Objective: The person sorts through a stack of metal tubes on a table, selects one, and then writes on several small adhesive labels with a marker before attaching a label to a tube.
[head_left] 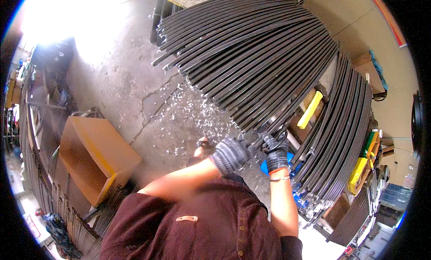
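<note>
A grey striped knit glove covers my left hand, which is closed near the ends of a wide row of long black tubes. What lies inside that fist is hidden. Just to its right, my right hand, in a matching glove with an orange cuff, has its fingers wrapped round the near end of a black tube. A blue rounded object shows beneath the right hand. Beyond that hand, a yellow roll-shaped piece lies between the two groups of tubes.
More black tubes lie in a second row at the right. Pale shavings litter the concrete floor. An open cardboard box stands at the left. A yellow and green package sits at the far right.
</note>
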`<state>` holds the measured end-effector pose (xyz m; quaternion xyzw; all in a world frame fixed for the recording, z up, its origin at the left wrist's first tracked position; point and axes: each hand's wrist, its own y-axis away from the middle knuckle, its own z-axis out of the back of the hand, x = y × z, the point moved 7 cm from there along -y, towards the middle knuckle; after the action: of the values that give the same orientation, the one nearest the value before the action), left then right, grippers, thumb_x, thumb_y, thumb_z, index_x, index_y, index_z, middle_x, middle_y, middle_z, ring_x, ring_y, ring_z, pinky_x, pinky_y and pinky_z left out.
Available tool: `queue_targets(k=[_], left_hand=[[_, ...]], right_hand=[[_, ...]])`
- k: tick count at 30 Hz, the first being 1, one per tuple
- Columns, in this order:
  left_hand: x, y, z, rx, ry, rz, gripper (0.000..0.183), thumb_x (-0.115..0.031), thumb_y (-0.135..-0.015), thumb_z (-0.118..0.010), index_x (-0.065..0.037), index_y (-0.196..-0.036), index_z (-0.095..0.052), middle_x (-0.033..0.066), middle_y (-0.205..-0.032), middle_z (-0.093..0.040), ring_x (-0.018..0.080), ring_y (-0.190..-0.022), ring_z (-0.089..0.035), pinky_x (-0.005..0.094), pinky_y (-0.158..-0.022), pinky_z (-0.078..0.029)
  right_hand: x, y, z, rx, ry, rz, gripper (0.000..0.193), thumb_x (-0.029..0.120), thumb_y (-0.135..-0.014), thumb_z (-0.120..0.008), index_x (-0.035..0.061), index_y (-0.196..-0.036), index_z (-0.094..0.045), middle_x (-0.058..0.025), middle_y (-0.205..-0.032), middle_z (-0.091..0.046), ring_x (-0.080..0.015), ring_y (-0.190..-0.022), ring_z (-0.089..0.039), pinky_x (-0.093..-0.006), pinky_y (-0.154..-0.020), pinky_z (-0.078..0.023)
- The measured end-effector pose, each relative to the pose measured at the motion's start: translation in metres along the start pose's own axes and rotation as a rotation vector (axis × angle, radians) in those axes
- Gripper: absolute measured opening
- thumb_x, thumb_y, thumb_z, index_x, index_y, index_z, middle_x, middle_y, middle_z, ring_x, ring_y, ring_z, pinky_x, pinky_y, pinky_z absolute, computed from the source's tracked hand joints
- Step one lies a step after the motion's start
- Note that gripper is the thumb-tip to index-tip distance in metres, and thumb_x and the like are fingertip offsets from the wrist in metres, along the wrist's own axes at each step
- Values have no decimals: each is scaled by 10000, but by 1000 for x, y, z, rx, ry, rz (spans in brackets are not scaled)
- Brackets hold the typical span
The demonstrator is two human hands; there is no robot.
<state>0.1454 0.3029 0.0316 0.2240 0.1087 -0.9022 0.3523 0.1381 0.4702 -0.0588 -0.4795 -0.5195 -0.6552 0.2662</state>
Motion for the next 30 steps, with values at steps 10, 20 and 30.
queue_targets(k=[10,20,30], left_hand=[[55,49,-101,248,1310,539,300,-324,-888,-523,-84,-1045,-610,85,-978,-646,199,-849,-606,362,-730,-485],[46,19,-156,111,1719,893,263,-223,-888,-615,-12,-1044,-620,82,-935,-668,179,-797,-631,299,-685,-509],[50,32,-141,172,1664,866,328,-173,-859,-630,15,-1124,-582,93,-1031,-651,190,-903,-617,311,-799,-495]], right_hand=[[8,-3,17,-4,289,45,141,78,-792,-671,104,-733,-546,-9,-584,-524,-143,-468,-456,-330,-502,-442],[-28,56,51,181,-465,-418,318,326,-934,-464,115,-706,-531,-22,-597,-537,-183,-498,-494,-341,-551,-444],[-12,137,56,615,179,-348,283,191,-982,-414,10,-1148,-555,-79,-1011,-629,-161,-853,-584,-274,-792,-514]])
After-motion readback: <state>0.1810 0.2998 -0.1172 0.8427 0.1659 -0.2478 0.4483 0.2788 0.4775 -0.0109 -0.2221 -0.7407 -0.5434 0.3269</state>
